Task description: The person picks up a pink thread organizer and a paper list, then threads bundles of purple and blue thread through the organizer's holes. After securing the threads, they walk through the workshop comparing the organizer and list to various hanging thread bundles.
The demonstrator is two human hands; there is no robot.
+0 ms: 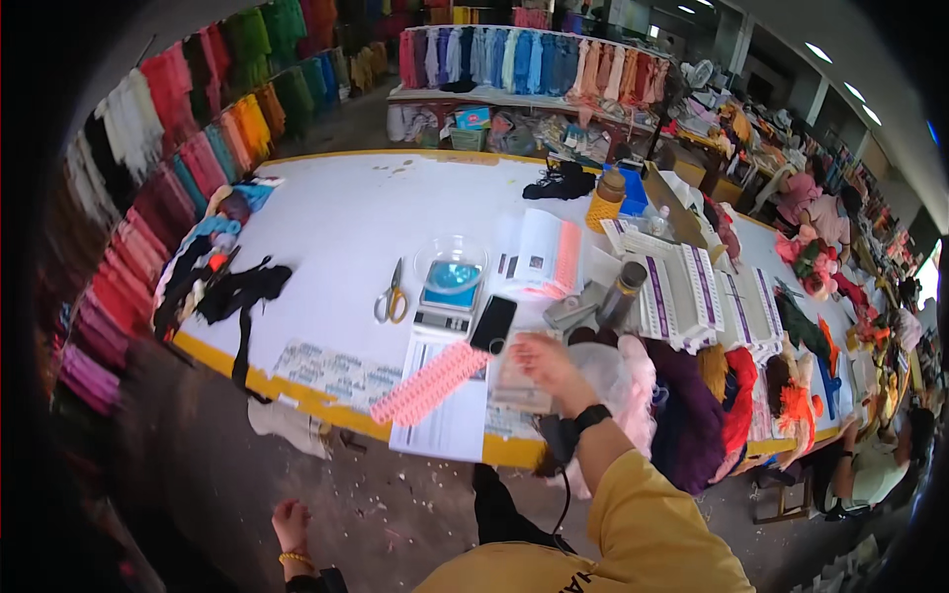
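My right hand (544, 364), with a dark watch on its wrist, reaches over the table's near edge beside a black phone (493, 324). Its fingers are smeared, so whether it grips anything is unclear. A stack of clear flat packets (519, 385) lies under it. My left hand (290, 524) hangs below the table with a yellow bracelet, its fingers loosely curled and nothing seen in them. A pink knitted strip (432, 382) lies across a printed sheet (440, 435). Behind it stands a digital scale (445, 318) bearing a clear bowl (452, 267), and orange-handled scissors (392, 296) lie to its left.
An open booklet with pink knitting (565, 259), a dark bottle (623, 295) and white-purple boxes (682, 296) fill the right side. Yarn hanks (692, 405) drape over the near edge. Black fabric (242, 292) lies left. Yarn racks (524, 59) surround the table; people (820, 212) sit right.
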